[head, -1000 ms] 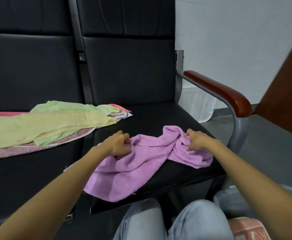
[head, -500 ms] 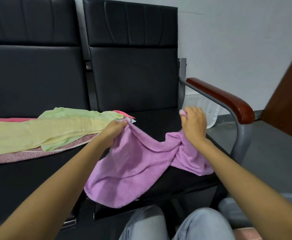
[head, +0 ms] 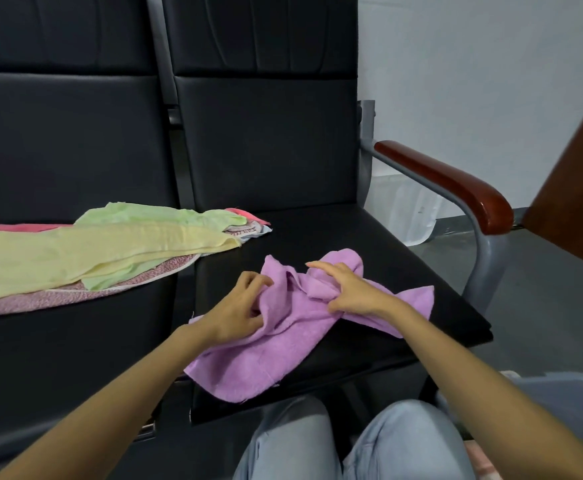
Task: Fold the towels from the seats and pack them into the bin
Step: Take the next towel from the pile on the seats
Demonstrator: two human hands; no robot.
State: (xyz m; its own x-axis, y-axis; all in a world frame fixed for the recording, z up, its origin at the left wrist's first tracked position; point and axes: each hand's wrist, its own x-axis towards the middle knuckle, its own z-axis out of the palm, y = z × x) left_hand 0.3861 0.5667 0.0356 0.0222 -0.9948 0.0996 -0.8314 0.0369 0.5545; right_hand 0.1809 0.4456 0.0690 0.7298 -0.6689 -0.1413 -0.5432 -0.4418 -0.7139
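Note:
A purple towel lies bunched on the right black seat, its near edge hanging over the seat front. My left hand grips the towel's left folds with curled fingers. My right hand pinches a fold near the towel's far end, index finger stretched out over the cloth. A pile of towels, yellow, green, pink and patterned, lies on the left seat. The grey bin shows at the lower right, partly behind my right arm.
A wooden armrest on a grey metal frame borders the right seat. A brown wooden panel stands at the far right. My knees in light jeans are in front of the seat. A white bag lies by the wall.
Both hands have brought the lifted purple towel back down onto the seat and moved closer together. The towel is more bunched than before.

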